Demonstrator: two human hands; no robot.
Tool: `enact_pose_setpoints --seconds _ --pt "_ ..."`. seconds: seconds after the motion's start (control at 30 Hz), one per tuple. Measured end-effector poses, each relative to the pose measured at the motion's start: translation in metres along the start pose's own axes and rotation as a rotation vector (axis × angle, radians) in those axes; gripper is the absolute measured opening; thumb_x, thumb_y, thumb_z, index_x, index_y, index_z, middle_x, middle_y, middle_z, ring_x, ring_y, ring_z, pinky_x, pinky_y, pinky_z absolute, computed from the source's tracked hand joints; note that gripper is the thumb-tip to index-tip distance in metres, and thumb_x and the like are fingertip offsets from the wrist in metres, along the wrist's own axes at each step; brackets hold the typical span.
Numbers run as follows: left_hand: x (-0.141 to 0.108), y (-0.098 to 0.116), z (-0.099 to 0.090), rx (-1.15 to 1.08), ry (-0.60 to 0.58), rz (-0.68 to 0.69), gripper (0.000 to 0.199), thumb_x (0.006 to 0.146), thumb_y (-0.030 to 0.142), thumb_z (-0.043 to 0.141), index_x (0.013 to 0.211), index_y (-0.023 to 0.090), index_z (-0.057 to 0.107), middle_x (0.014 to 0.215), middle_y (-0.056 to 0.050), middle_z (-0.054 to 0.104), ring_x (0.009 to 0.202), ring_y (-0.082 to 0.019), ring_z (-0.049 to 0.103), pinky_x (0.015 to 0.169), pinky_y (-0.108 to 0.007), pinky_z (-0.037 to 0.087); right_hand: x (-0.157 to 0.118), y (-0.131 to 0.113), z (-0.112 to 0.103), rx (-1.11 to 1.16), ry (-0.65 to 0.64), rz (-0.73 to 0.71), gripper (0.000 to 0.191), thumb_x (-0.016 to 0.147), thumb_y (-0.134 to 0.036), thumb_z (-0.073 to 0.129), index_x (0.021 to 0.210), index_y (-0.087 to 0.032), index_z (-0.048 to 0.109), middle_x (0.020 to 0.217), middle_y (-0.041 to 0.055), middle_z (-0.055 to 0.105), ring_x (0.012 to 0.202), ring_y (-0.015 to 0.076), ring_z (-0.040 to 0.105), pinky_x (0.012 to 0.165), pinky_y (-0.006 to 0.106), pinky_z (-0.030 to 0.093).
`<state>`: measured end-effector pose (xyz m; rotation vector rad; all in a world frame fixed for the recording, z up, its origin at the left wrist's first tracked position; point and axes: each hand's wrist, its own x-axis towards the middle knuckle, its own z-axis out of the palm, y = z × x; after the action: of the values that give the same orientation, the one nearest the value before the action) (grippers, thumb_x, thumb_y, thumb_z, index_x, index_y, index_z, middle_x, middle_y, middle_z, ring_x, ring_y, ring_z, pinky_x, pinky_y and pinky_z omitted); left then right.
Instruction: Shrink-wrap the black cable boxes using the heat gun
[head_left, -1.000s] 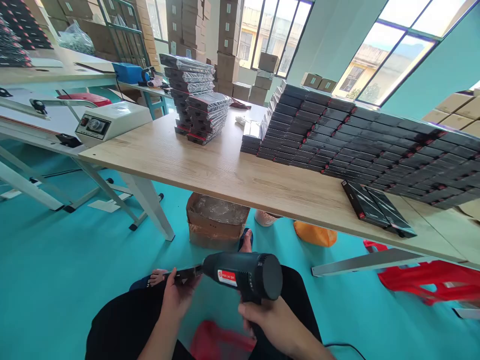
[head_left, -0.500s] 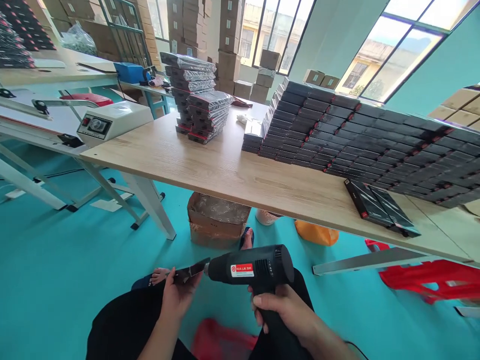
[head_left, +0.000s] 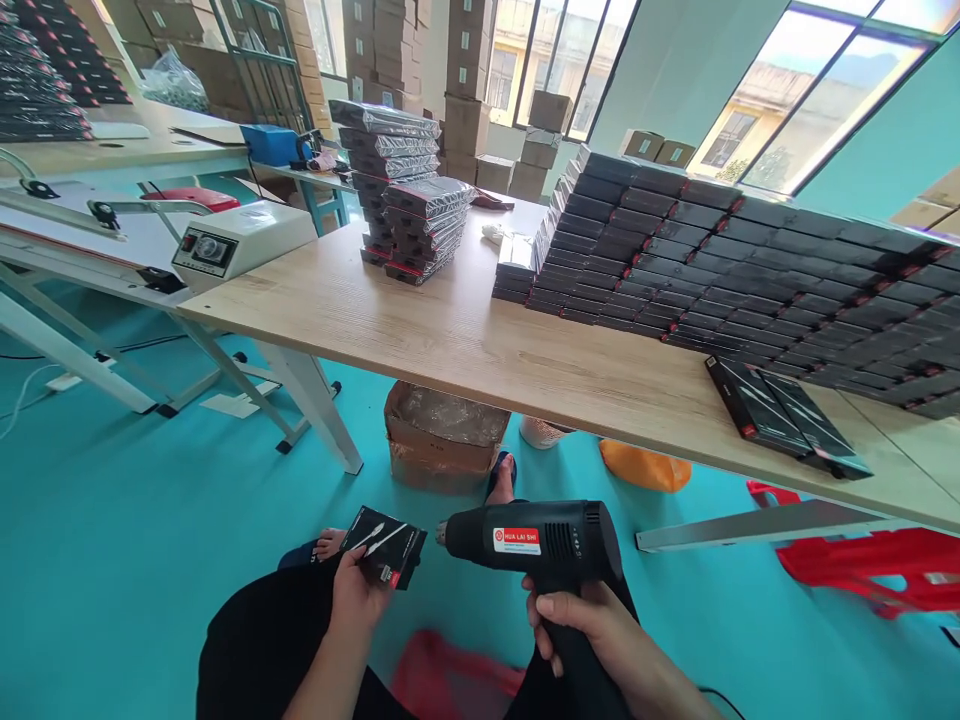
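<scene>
My left hand [head_left: 358, 592] grips a small flat black box [head_left: 385, 545] at its near left edge, over my lap. Pictures of a slim cable or tool and a red mark show on the face turned up. My right hand [head_left: 574, 625] is wrapped round the handle of a black heat gun [head_left: 536, 537] with a red and white label. Its metal nozzle points left at the box's right edge, a small gap away. Past the nozzle no other thing touches the box.
On the wooden table [head_left: 360, 320] ahead stand a wide wall of stacked black boxes [head_left: 720, 260], a pile of film-wrapped boxes [head_left: 420, 220] and two loose boxes [head_left: 784, 415]. Below are a carton of clear film [head_left: 442, 440], an orange bag [head_left: 645, 466] and red stools [head_left: 877, 565]. A white machine [head_left: 240, 240] sits left.
The box has turned from nearly edge-on to showing its broad printed face. A gap has opened between it and the nozzle. The whole view has shifted slightly.
</scene>
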<state>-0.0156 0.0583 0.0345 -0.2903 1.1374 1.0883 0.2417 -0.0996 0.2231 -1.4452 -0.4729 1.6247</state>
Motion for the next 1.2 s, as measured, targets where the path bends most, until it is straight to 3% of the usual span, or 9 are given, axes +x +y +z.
enact_pose_setpoints --seconds 0.1,0.27,0.37,0.47,0.63,0.8,0.93,1.07,1.2 --pt "0.001 -0.001 0.001 0.028 0.004 -0.002 0.041 0.073 0.007 0.052 0.111 0.015 0.066 0.079 -0.007 0.075 0.067 -0.023 0.073 0.062 -0.036 0.062 -0.003 0.002 -0.003 0.029 0.024 0.014 0.04 0.07 -0.039 0.078 0.098 -0.012 0.069 0.075 0.0035 0.068 0.056 0.0142 0.061 0.049 0.026 0.046" --pt "-0.007 0.0 0.001 0.049 -0.039 -0.002 0.032 0.069 0.006 0.053 0.096 0.015 0.068 0.078 -0.007 0.075 0.068 -0.023 0.073 0.064 -0.035 0.061 -0.002 0.003 -0.002 0.012 -0.019 0.045 0.038 0.071 -0.037 0.077 0.1 -0.012 0.069 0.075 0.0035 0.068 0.057 0.0147 0.061 0.051 0.026 0.047" --pt "-0.012 0.0 0.002 0.038 -0.103 0.019 0.037 0.063 0.004 0.052 0.093 0.016 0.07 0.077 -0.006 0.075 0.068 -0.022 0.071 0.066 -0.034 0.059 0.0 0.003 -0.002 -0.008 -0.033 0.04 0.037 0.072 -0.037 0.075 0.099 -0.013 0.068 0.074 0.0034 0.068 0.056 0.0143 0.06 0.051 0.027 0.046" --pt "-0.017 0.0 0.006 0.025 -0.091 0.014 0.04 0.055 0.005 0.05 0.087 0.018 0.07 0.068 -0.003 0.072 0.061 -0.021 0.068 0.066 -0.036 0.058 -0.003 0.0 -0.006 -0.063 -0.017 0.05 0.039 0.071 -0.04 0.074 0.098 -0.012 0.068 0.068 0.0022 0.066 0.054 0.0139 0.057 0.051 0.026 0.046" --pt "-0.022 -0.001 0.014 -0.001 -0.084 -0.006 0.025 0.049 0.007 0.05 0.066 0.021 0.063 0.057 -0.001 0.064 0.056 -0.021 0.063 0.073 -0.04 0.058 -0.01 0.0 -0.009 -0.169 -0.12 0.109 0.034 0.067 -0.038 0.075 0.09 -0.012 0.069 0.068 0.0025 0.065 0.054 0.0138 0.057 0.051 0.027 0.045" --pt "-0.022 -0.003 0.013 0.05 -0.106 -0.015 0.026 0.05 0.009 0.051 0.069 0.02 0.065 0.063 -0.004 0.068 0.064 -0.024 0.067 0.078 -0.044 0.058 -0.005 0.001 -0.003 -0.199 0.027 0.038 0.037 0.07 -0.04 0.072 0.096 -0.014 0.067 0.059 -0.0007 0.061 0.056 0.0153 0.055 0.054 0.028 0.047" --pt "-0.02 -0.004 0.009 0.064 -0.151 -0.032 0.03 0.05 0.009 0.051 0.074 0.019 0.065 0.063 -0.004 0.067 0.071 -0.028 0.07 0.08 -0.048 0.058 -0.005 -0.003 0.0 -0.184 -0.108 0.107 0.03 0.064 -0.036 0.073 0.084 -0.014 0.067 0.066 0.0019 0.064 0.054 0.0145 0.056 0.05 0.028 0.045" --pt "-0.012 -0.005 0.005 0.059 -0.173 0.022 0.035 0.047 0.008 0.052 0.077 0.02 0.066 0.063 -0.002 0.067 0.074 -0.028 0.071 0.081 -0.048 0.059 -0.008 0.0 -0.002 -0.233 -0.069 0.079 0.028 0.067 -0.034 0.07 0.088 -0.016 0.065 0.057 -0.0018 0.06 0.053 0.0148 0.054 0.052 0.028 0.046" --pt "-0.005 -0.007 0.0 0.083 -0.2 0.006 0.027 0.048 0.008 0.054 0.071 0.02 0.063 0.062 -0.002 0.065 0.076 -0.029 0.071 0.079 -0.045 0.058 -0.005 0.005 -0.003 -0.275 -0.135 0.141 0.022 0.067 -0.032 0.07 0.08 -0.015 0.066 0.055 -0.001 0.059 0.051 0.0143 0.053 0.052 0.029 0.045"
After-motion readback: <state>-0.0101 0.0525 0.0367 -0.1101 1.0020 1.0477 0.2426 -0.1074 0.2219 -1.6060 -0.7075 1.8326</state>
